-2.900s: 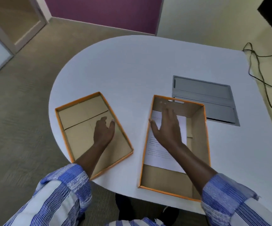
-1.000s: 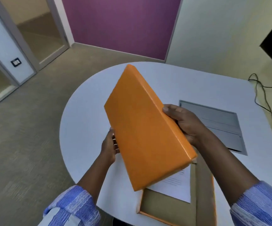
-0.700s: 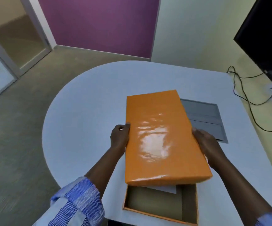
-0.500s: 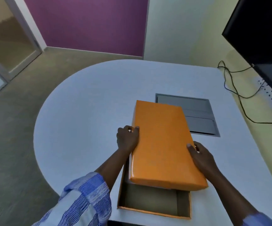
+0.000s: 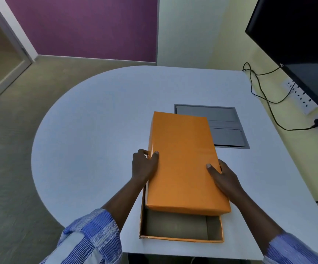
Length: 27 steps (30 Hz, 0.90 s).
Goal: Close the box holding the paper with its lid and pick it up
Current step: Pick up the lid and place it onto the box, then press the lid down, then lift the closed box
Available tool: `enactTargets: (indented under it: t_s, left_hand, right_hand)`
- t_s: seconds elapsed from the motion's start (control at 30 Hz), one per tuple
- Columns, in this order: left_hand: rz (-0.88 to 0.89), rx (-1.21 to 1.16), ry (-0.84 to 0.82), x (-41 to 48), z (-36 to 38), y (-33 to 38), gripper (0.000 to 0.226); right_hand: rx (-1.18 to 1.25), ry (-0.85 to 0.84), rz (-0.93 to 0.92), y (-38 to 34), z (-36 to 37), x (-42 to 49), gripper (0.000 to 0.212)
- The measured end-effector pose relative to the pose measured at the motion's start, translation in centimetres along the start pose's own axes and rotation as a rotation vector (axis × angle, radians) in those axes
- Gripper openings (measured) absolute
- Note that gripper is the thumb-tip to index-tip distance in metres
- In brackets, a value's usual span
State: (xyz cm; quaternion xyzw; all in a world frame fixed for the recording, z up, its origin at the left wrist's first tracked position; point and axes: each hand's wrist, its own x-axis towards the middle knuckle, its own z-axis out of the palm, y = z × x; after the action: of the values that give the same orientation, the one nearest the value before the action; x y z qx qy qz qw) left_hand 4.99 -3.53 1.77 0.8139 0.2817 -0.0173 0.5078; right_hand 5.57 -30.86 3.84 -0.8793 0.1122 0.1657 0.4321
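White table [image 5: 97,130] bears lid [image 5: 183,159] half-covering box [image 5: 181,239].

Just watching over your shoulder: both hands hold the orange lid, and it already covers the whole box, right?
Not quite. Both hands, left hand and right hand, do hold the orange lid, but it covers only the far part of the box. The head view shows the near end open.
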Motion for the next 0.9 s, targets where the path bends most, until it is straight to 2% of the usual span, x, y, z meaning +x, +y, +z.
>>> enactTargets:
  t_s: [0.2, 0.4, 0.53, 0.77, 0.9]
  left_hand:
    - [-0.023, -0.044, -0.074, -0.8, -1.0, -1.6, 0.061]
    - [0.005, -0.021, -0.133, -1.5, -1.6, -2.7, 0.064]
    - [-0.042, 0.023, -0.159, -2.8, -1.7, -3.5, 0.065]
    - [-0.11, 0.054, -0.139, -6.5, -1.8, -4.2, 0.058]
    - [-0.144, 0.063, -0.112, -8.8, -2.0, -4.6, 0.064]
  right_hand:
    - [-0.002, 0.018, 0.029, -0.4, 1.3, -1.0, 0.068]
    - [-0.025, 0.012, 0.072, 0.7, 1.6, -2.1, 0.069]
    - [-0.049, 0.014, 0.118, 1.7, 2.0, -3.2, 0.068]
    - [-0.013, -0.021, 0.174, 3.1, 1.4, -5.2, 0.069]
    - [0.007, -0.083, 0.175, 3.9, 0.5, -6.5, 0.071]
